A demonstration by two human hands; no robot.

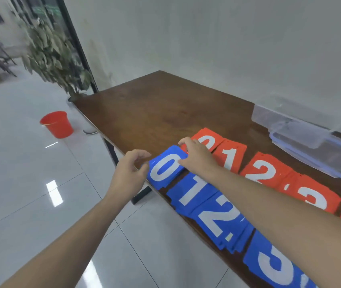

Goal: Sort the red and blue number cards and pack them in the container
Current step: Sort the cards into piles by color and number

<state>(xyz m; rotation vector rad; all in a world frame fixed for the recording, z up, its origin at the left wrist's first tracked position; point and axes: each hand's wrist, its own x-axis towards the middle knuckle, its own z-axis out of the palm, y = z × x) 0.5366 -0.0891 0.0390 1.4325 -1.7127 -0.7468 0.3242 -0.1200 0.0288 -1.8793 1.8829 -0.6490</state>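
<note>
The right hand point(196, 156) is resting loosely curled fingers on the blue plastic "0" card pile point(165, 166) overhanging the brown wooden table point(165, 104) edge; the left hand point(130, 171) is hovering wide beside it, holding nothing. A nudge risks spilling cards.

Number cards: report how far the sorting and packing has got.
Sorted: red cards and blue cards lie in number piles in two rows. In hand: right hand rests on the blue 0 pile, left hand open beside it. Left: packing; the clear container holds no cards.

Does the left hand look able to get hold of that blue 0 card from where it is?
Probably yes. The left hand hangs open just beside the blue 0 card's near edge, with nothing between them. The right hand rests on the card's far side, leaving that edge free.
</note>
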